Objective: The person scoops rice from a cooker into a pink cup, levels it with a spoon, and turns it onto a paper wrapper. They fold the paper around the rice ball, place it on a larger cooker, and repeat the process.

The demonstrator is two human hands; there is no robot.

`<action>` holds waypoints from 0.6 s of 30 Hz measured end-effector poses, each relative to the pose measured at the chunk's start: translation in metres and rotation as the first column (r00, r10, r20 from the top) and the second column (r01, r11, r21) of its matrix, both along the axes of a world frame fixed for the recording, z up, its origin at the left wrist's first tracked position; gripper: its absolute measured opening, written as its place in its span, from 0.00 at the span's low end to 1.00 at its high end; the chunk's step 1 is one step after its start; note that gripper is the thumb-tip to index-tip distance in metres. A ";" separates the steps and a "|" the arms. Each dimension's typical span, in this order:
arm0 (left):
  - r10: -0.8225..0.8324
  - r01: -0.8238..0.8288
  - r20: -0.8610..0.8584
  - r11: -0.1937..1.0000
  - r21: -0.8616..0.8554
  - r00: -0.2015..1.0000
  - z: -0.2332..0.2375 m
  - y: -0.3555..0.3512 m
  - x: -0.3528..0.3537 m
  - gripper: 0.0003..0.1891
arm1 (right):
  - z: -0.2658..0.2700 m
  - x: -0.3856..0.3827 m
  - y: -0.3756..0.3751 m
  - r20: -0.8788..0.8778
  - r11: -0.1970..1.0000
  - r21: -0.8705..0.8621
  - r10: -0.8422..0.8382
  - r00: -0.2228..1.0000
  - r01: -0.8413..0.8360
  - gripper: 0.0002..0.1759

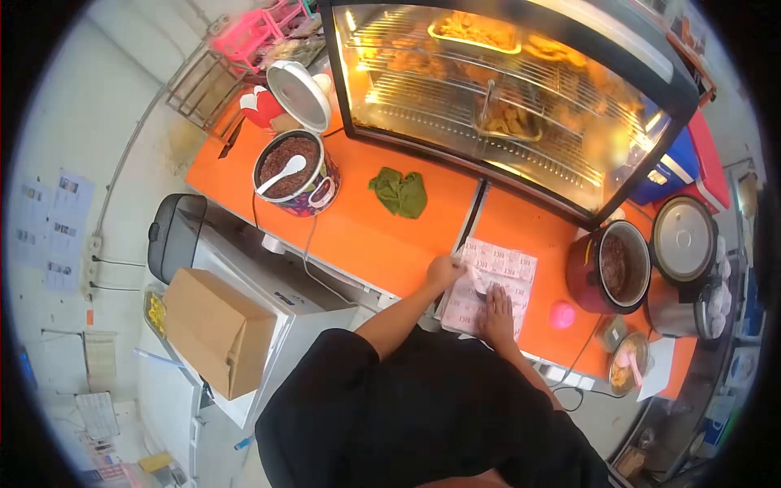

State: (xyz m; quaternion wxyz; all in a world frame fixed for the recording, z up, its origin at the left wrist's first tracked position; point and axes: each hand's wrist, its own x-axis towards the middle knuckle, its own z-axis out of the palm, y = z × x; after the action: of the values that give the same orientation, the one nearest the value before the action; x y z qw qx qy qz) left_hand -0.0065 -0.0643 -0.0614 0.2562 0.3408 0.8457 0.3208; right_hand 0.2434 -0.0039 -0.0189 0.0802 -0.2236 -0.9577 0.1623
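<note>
A stack of white wrapping paper with pink-red print (511, 262) lies on the orange counter in front of me. At its left edge is my left hand (444, 273), fingers closed on a lifted, curled part of the top sheet. My right hand (497, 314) lies on the lower part of the paper with its fingers stretched out. A small dark patch shows between the hands, too small to name. Right of the paper sits a round pink object (561, 315).
A lit glass food warmer (504, 98) stands at the back. Left are a pot of dark rice (303, 191) with a white spoon and a green cloth (399, 193). Right are a red rice cooker (587, 272) and a bowl (630, 362). A cardboard box (218, 332) rests at lower left.
</note>
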 end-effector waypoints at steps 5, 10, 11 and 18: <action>0.111 -0.078 0.274 0.989 -0.128 0.955 0.013 -0.020 0.021 0.16 | 0.014 0.003 0.007 0.012 0.999 -0.027 0.021 1.000 -0.021 0.43; 0.246 0.265 0.823 0.866 -0.424 0.513 0.024 -0.040 0.027 0.18 | 0.030 0.013 0.018 0.046 0.988 -0.108 0.113 0.993 -0.108 0.53; 0.347 0.269 0.937 0.908 -0.322 -0.049 -0.020 -0.046 0.007 0.14 | 0.033 0.016 0.020 0.069 0.988 -0.069 0.144 0.987 -0.139 0.55; 0.332 -0.212 0.923 0.933 -0.291 0.193 0.004 -0.045 -0.017 0.11 | 0.003 -0.009 0.072 0.160 0.958 -0.286 0.072 0.984 -0.024 0.15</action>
State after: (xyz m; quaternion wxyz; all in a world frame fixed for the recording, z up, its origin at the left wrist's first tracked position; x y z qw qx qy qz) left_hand -0.0235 -0.1095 -0.0576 0.6736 -0.0949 0.5716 0.4589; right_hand 0.2344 0.0681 -0.0155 -0.0381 -0.2224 -0.9332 0.2797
